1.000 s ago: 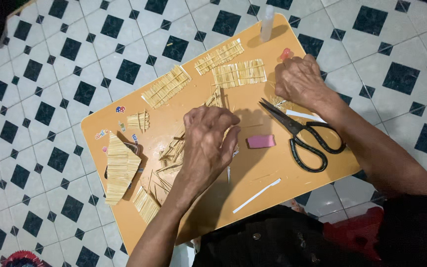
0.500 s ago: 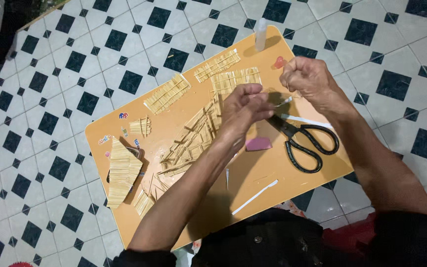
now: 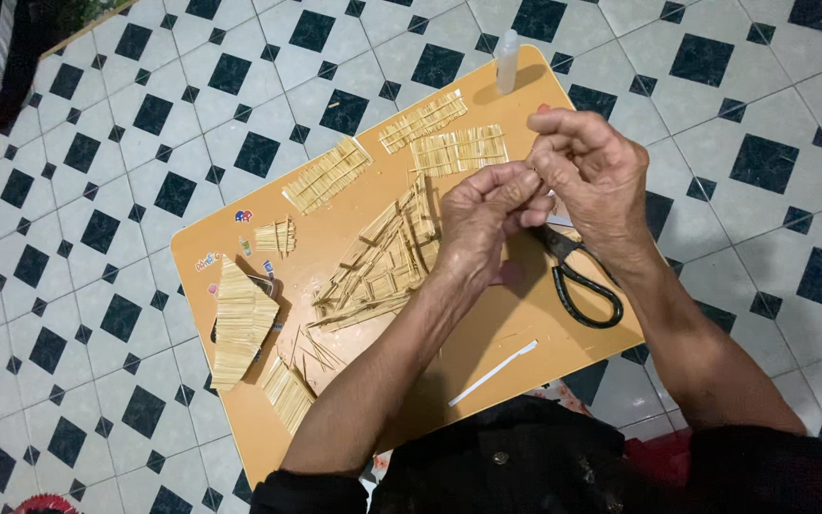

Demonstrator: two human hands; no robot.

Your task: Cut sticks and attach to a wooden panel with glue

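A single head-worn camera looks steeply down from above the person's lap, close over the orange board (image 3: 240, 252) on the tiled floor (image 3: 97, 114), with both forearms reaching in from the bottom edge.

Counts on the orange board

One orange board (image 3: 516, 328) lies on the tiled floor. Two hands are above it: one left hand (image 3: 479, 221) and one right hand (image 3: 590, 167), held together. One pair of black-handled scissors (image 3: 577, 276) lies partly under the hands. One small white bottle (image 3: 507, 60) stands at the far edge. One thin white strip (image 3: 493, 372) lies near the person. Flat glued panels of straw sticks number about six: three at the far side (image 3: 327, 174) (image 3: 421, 120) (image 3: 459, 149), one small one (image 3: 276, 234), one large pointed one (image 3: 240, 322) and one by the near left edge (image 3: 287, 392). One loose heap of sticks (image 3: 381, 266) fills the middle.
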